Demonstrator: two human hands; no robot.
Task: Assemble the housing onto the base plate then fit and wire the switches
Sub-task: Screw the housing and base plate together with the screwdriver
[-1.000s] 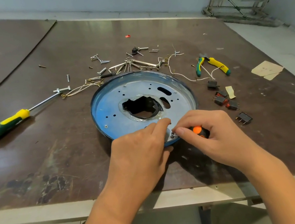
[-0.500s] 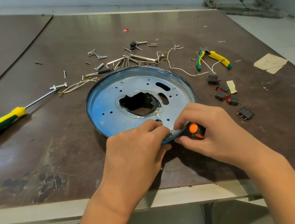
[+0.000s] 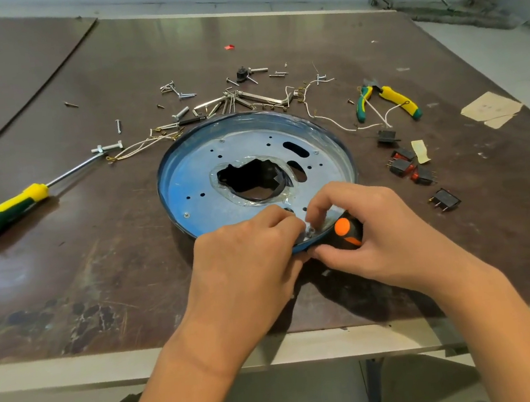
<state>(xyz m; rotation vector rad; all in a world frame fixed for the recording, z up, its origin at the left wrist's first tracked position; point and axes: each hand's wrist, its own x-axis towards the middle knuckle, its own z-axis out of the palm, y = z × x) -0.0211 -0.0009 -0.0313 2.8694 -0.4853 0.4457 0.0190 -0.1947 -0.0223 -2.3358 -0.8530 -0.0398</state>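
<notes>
A round blue-rimmed metal base plate (image 3: pixel 208 177) with a ragged black opening in its middle lies on the brown table. My left hand (image 3: pixel 246 255) rests on the plate's near rim, fingertips curled at a small screw (image 3: pixel 310 232) there. My right hand (image 3: pixel 370 238) grips a short black screwdriver with an orange cap (image 3: pixel 344 229) at the same spot, index finger bent over the screw. Several black and red rocker switches (image 3: pixel 410 167) lie to the right of the plate. Loose white wires (image 3: pixel 138 145) trail behind it.
A yellow-green screwdriver (image 3: pixel 4 212) lies at the left. Yellow-green pliers (image 3: pixel 387 101) sit at the right rear. Bolts, screws and hex keys (image 3: pixel 232 100) are scattered behind the plate. Paper scraps (image 3: pixel 491 109) lie far right. The table's front edge (image 3: pixel 78 369) runs just below my wrists.
My right hand has shifted round the stubby screwdriver, showing more of its orange cap. Both hands stay at the plate's near rim.
</notes>
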